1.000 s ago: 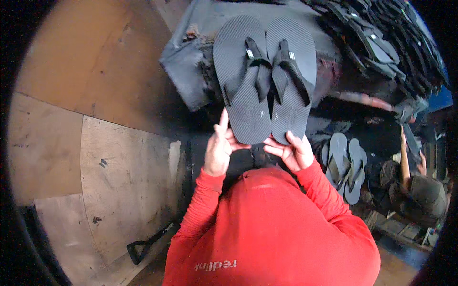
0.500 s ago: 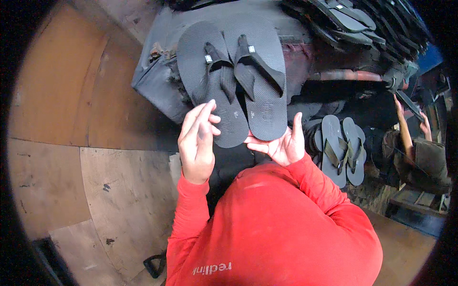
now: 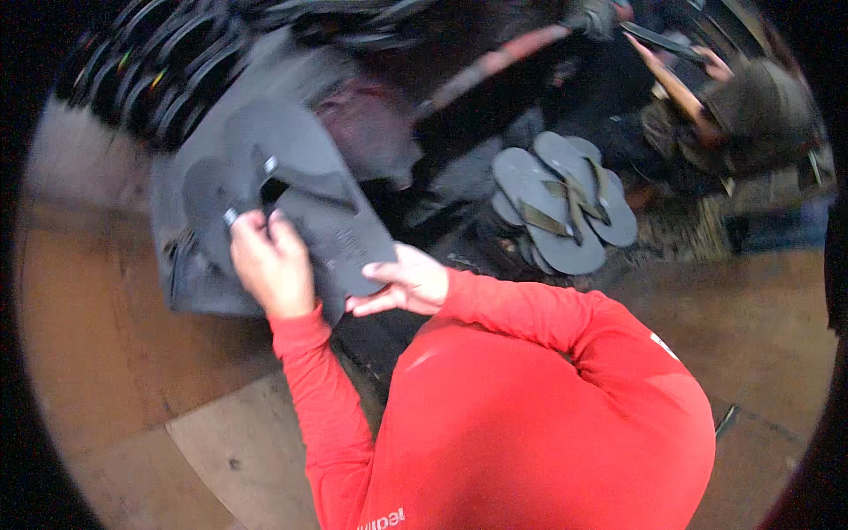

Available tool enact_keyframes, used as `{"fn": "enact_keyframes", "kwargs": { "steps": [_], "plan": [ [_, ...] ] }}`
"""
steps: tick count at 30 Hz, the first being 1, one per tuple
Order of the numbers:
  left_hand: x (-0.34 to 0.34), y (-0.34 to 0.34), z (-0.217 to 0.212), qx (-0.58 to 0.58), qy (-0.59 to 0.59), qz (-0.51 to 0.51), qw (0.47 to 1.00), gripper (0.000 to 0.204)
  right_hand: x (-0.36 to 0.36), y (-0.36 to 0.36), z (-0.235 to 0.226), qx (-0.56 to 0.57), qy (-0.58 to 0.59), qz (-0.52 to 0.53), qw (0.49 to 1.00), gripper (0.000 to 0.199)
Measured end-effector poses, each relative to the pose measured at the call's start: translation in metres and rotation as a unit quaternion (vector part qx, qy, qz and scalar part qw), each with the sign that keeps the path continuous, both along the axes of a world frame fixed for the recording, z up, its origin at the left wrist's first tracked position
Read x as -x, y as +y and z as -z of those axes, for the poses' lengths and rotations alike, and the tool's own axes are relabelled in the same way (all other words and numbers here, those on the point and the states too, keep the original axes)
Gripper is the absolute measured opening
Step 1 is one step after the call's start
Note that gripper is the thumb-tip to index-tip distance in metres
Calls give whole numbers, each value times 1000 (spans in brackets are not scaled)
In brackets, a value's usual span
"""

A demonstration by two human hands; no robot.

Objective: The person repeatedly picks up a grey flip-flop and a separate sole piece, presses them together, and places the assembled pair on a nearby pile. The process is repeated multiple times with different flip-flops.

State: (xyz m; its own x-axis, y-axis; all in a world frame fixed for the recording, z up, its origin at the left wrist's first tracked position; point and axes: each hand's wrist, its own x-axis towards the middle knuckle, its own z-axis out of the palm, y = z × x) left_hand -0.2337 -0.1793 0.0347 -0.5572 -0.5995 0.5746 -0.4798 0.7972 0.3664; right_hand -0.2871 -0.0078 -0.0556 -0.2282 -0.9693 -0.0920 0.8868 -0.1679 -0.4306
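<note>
A pair of dark grey flip-flops with black straps is in front of me, somewhat blurred. My right hand [image 3: 402,278] grips the heel of the right flip-flop [image 3: 340,238], thumb on the footbed and fingers beneath. On the left flip-flop [image 3: 208,190], my left hand [image 3: 272,265] has its fingers closed at the strap, near a small white tag. That sole partly lies behind the right one, and my left hand hides some of it. Both toes point away from me, over a grey padded surface.
Stacked lighter grey flip-flops with olive straps [image 3: 552,234] stand to the right. Many dark flip-flops [image 3: 168,62] line the far left. Beyond the stack at the far right, another person's hand [image 3: 649,62] holds a dark flat thing. Brown panels [image 3: 97,309] cover the floor.
My view has turned, so the olive-strapped stack appears nearer the middle. My left hand, open beside the pair before, has closed on the left flip-flop. My right thumb has come down onto the heel.
</note>
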Motion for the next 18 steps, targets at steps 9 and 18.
{"fn": "enact_keyframes", "kwargs": {
  "steps": [9, 18],
  "plan": [
    [29, 105, 18, 4, 4, 327, 945, 15, 21, 134, 52, -218, 152, 387, 883, 64],
    [157, 146, 15, 105, -106, 756, 637, 26, 22, 318, 42, -524, 659, 512, 170, 92]
  ]
}}
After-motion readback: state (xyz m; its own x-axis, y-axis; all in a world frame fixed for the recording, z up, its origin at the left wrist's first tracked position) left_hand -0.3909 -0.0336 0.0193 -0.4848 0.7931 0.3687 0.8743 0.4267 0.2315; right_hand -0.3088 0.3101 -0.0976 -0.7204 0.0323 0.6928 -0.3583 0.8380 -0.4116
